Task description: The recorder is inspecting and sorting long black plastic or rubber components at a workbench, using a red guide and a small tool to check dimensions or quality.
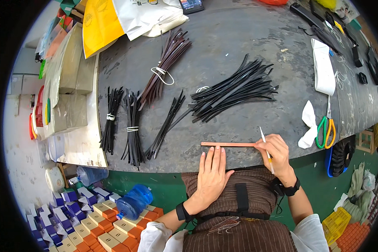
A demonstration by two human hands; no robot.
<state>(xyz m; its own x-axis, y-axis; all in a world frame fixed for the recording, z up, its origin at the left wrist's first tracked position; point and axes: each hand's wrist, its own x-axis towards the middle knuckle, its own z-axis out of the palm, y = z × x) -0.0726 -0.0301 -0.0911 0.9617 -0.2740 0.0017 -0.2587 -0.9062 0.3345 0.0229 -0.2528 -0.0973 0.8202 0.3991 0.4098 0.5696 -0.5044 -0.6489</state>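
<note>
A narrow, flat orange-brown strip [229,144] lies straight along the near part of the table, with small marks at its left end. My left hand [212,170] rests flat, fingers stretched out, its fingertips at the strip's lower edge. At the strip's other end is my right hand [276,153], closed around a slim white pen [263,135] with a yellow band, its fingertips touching the strip. Beyond my hands lies a loose pile of black strips [233,90]. A smaller loose bunch of black strips [166,126] is to the left.
Tied black bundles [132,126] and a tied dark brown bundle [166,63] lie at left. Green-and-orange scissors [326,130], a crumpled white piece [308,124] and a folded white strip [323,67] are at right. Yellow-and-white bags [103,25] sit at the far left.
</note>
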